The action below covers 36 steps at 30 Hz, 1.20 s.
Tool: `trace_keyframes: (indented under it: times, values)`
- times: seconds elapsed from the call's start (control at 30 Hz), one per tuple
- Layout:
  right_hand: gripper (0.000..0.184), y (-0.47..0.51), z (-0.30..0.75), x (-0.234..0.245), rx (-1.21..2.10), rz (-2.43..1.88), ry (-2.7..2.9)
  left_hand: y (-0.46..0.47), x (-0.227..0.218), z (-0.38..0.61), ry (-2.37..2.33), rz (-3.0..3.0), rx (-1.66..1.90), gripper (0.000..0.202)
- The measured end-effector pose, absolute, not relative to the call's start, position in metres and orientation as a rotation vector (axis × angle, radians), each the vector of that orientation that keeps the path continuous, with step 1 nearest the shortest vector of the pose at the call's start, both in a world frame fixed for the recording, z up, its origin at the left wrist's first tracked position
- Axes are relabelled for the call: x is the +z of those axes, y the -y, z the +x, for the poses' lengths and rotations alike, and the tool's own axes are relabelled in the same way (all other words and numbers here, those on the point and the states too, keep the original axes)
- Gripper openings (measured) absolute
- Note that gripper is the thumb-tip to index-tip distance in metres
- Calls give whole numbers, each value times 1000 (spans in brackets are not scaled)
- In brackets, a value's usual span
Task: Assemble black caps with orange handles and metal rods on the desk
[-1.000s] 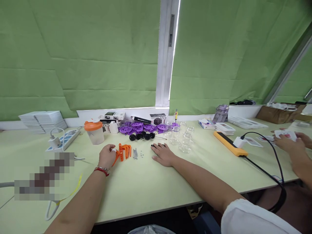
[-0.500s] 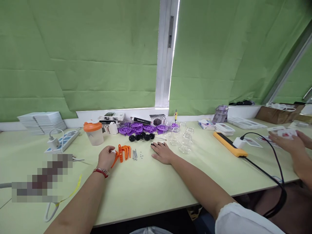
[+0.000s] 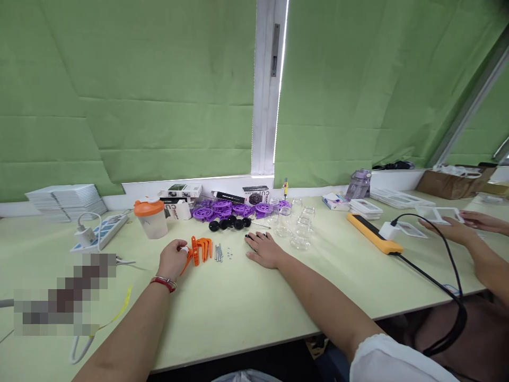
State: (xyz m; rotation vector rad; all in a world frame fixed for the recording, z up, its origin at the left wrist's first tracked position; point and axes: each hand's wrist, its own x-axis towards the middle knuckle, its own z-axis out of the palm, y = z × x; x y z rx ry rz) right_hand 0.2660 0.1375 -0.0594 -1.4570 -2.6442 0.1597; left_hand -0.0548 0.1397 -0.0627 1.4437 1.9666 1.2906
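Observation:
My left hand (image 3: 172, 259) rests on the table with its fingers curled round an orange plastic clip (image 3: 186, 261); a small white bit shows by the fingertips. Right beside it stand an upright orange piece (image 3: 195, 251) and several curved orange hooks (image 3: 205, 248). Several silver screws (image 3: 218, 253) lie in a row, followed by tiny metal nuts (image 3: 229, 253). My right hand (image 3: 264, 250) lies flat on the tabletop, fingers spread, with dark spots at the fingertips. Behind the hands are black round knobs (image 3: 229, 223) and purple plastic rings (image 3: 222, 209).
Clear plastic cups (image 3: 301, 236) stand right of centre. An orange-lidded cup (image 3: 151, 220) is at left, near a white power strip (image 3: 104, 233). An orange power strip (image 3: 374, 236) with a black cable lies right. Another person's hands hold a white frame (image 3: 441, 214).
My hands stay in place while the view shifts slightly. At right, the other person's hands now hold a white frame instead of the small white and red item.

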Motion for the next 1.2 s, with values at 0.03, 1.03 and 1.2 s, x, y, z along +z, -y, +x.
trace_keyframes:
  times: [0.03,1.03,1.2]
  values:
    - [70,-138,266,-60,161,-1458,2645,-140,-63,-55,-1968,1446,1288,25]
    - [52,-173,257,-35,106,-1657,2108,-138,-59,-51,-1936,1440,1283,23]
    - [51,-202,242,-28,428,-1646,1982,-138,-60,-51,-1918,1451,1305,22]
